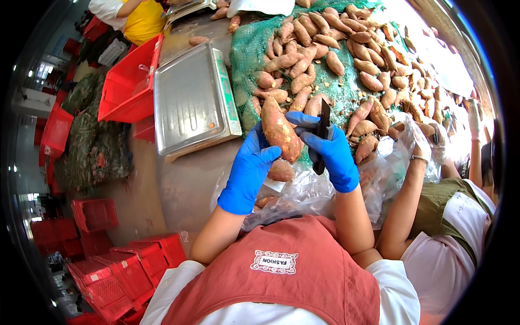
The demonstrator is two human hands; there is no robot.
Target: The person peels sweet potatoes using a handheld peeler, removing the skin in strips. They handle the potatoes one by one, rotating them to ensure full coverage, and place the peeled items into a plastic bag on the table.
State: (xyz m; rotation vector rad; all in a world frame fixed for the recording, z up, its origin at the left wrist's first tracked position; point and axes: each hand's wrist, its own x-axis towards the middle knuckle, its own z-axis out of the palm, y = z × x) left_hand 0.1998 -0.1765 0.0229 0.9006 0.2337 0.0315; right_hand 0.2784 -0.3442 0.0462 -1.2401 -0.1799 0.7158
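Observation:
In a blue glove, my left hand [248, 174] grips a large sweet potato [280, 128] whose reddish skin has pale scraped patches. My right hand [331, 152], gloved the same way, holds a dark-handled tool [321, 136], perhaps a peeler or knife; its working edge cannot be made out. The right fingertips are close to the sweet potato's right side. Below both hands spreads a clear plastic bag [308, 193]. Another sweet potato [281, 170] lies at the bag, just under the held one.
Beyond my hands, many sweet potatoes [321, 32] lie heaped on green netting [248, 48]. A weighing scale [189, 99] stands left, beside a red plastic crate [132, 81]. More red crates [118, 280] are stacked lower left. A co-worker's gloved hand [418, 142] works at the right.

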